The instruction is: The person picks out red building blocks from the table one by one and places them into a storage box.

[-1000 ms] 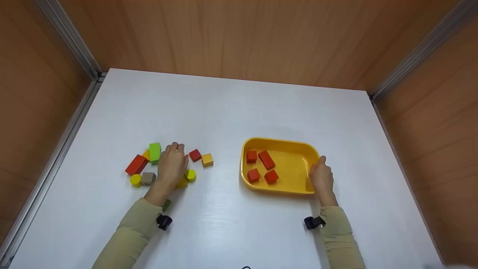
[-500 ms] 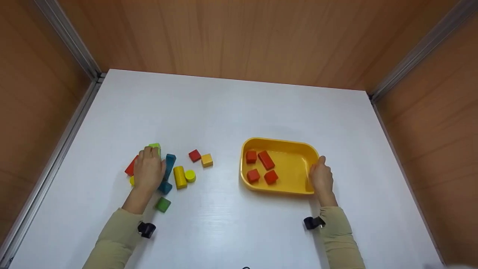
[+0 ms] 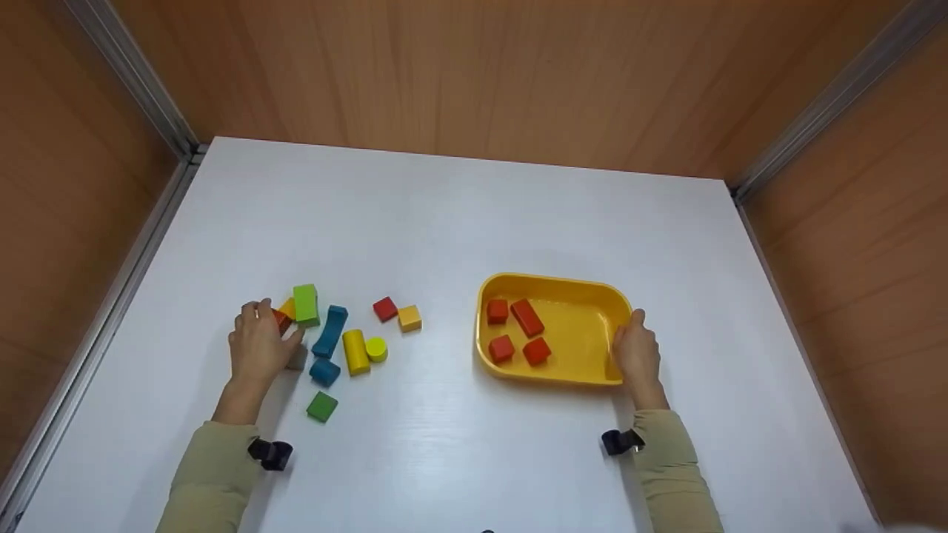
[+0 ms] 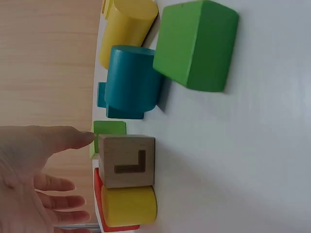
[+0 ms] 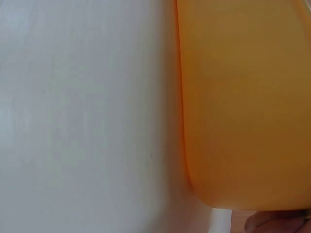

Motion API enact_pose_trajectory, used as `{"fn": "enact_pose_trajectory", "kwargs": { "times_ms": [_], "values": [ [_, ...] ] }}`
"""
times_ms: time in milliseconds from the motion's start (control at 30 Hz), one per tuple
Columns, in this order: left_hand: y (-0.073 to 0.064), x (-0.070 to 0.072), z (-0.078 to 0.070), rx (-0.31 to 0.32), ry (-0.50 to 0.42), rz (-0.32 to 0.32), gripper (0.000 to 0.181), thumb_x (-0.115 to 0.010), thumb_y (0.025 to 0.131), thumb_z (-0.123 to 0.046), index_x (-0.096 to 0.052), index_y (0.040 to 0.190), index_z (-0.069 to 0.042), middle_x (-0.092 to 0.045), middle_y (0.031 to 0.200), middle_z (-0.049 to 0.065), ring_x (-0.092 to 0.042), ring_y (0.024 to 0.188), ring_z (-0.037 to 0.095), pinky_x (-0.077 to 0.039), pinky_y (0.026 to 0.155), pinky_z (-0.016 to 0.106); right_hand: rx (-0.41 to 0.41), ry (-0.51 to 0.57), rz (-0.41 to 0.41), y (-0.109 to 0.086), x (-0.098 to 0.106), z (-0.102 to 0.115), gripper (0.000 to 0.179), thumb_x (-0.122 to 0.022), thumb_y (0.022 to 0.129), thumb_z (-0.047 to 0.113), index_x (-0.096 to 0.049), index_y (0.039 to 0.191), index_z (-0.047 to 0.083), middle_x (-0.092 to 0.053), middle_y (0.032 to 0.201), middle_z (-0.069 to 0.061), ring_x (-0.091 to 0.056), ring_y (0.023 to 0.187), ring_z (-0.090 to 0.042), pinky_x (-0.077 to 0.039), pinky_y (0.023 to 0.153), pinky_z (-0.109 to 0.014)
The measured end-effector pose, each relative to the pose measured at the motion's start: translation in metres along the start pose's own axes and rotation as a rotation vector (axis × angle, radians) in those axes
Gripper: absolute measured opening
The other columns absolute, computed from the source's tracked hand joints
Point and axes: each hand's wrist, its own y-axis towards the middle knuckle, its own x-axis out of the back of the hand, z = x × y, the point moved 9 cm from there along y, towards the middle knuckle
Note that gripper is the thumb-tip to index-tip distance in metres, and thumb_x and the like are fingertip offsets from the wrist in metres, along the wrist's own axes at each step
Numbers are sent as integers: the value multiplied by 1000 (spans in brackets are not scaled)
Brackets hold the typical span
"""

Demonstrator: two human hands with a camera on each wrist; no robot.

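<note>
My left hand is over the left end of a group of coloured wooden blocks, thumb and fingers spread apart. Partly hidden beneath it is a red block. In the left wrist view the thumb is close to a plain wood cube marked with an L shape, and a yellow cylinder lies against that cube. On the right, my right hand grips the end rim of a yellow tray. Several red blocks lie in the tray's left half.
Around the left hand are a light green block, a blue curved block, a blue cylinder, a yellow cylinder and a green block. A red cube and a yellow cube sit nearer the tray. Wooden walls enclose the table.
The left hand has moved left across the blocks, uncovering the blue pieces and yellow cylinder, and now covers most of the red block. The right hand and tray have stayed put.
</note>
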Motion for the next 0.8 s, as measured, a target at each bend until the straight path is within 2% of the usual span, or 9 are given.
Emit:
{"fn": "enact_pose_trajectory", "kwargs": {
  "times_ms": [133, 300, 600, 800],
  "values": [
    [2, -6, 11, 63, -29, 70, 69, -63, 81, -18, -27, 126, 18, -28, 119, 37, -34, 102, 46, -32, 87, 56, -13, 2, 11, 0, 0, 0, 20, -39, 91, 10, -35, 105, -4, -54, 69, -23, -54, 54, -30, -41, 42, -38],
    [5, -11, 22, 130, -71, 109, 68, -60, 83, -19, -24, 129, 16, -28, 120, 36, -34, 104, 45, -32, 89, 55, -25, -1, 25, -1, 0, 0, 22, -38, 92, 11, -35, 107, -4, -54, 70, -22, -53, 54, -29, -41, 43, -37],
    [8, -13, 31, 196, -107, 108, 59, -54, 87, -15, -27, 128, 16, -36, 115, 34, -40, 101, 43, -36, 91, 50, -22, -3, 9, -1, 1, 0, 22, -38, 91, 11, -35, 107, -4, -54, 69, -22, -53, 53, -30, -40, 42, -37],
    [8, -8, 32, 178, -107, 43, 50, -54, 86, -14, -36, 119, 19, -44, 106, 34, -45, 92, 41, -42, 84, 47, 13, -10, -18, -1, 2, 2, 20, -41, 90, 9, -35, 103, -5, -55, 68, -25, -56, 54, -33, -42, 41, -39]
  ]
}}
